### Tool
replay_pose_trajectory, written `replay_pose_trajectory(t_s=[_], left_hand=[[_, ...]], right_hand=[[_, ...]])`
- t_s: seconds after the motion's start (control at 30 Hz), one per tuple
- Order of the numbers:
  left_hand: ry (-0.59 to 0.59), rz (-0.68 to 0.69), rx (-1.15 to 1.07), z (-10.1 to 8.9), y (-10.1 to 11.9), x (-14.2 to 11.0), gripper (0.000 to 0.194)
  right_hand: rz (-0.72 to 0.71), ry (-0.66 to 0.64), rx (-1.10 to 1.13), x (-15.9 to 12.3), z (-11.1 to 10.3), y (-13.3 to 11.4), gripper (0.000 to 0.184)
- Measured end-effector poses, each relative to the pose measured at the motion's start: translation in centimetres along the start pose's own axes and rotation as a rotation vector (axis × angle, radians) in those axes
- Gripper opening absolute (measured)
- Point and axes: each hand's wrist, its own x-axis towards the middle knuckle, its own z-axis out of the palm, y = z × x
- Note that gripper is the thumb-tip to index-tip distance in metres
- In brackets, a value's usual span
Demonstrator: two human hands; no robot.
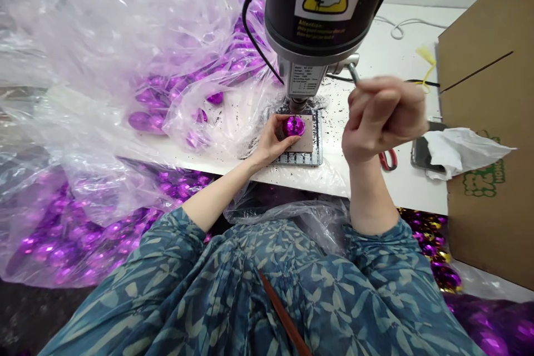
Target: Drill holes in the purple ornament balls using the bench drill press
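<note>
Beneath the chuck (pixel 297 104) of a bench drill press (pixel 321 28), a shiny purple ball (pixel 295 126) rests on a brown board (pixel 304 142). My left hand (pixel 273 138) pinches the ball between thumb and fingers from the left. The board lies on the drill's metal base plate (pixel 317 157). Raised at the right, my right hand (pixel 381 117) is closed around the end of the drill's feed lever (pixel 352 72); the grip itself is mostly hidden by my fingers. Dark shavings are scattered around the base.
Clear plastic bags (pixel 104 55) full of purple balls (pixel 146 103) spread over the left side. Red-handled scissors (pixel 389 159), a phone (pixel 423 153) with white tissue (pixel 463 150) on it, and a cardboard box (pixel 492 122) stand right. More purple and gold balls (pixel 438 256) lie below the table edge.
</note>
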Motion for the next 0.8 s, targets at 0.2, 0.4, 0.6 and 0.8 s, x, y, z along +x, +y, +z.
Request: replay_pose_trajectory(t_s=[0.2,0.4,0.6,0.8], left_hand=[[-0.006,0.014,0.009,-0.2,0.3,0.0,0.064],[0.014,-0.010,-0.003,-0.1,0.0,0.1,0.068],[0.136,-0.031,0.101,-0.4,1.9,-1.7,0.062],[-0.181,0.429,0.294,-1.7,6.4,-9.6,0.036]], right_hand=[[0.260,0.058,0.163,7.7,2.7,-3.4,0.039],[0.575,-0.086,0.168,11.9,3.9,-3.5,0.030],[0.746,-0.116,0.153,12.8,4.8,-2.6,0.036],[0.796,-0.137,0.113,12.6,4.8,-1.2,0.041]])
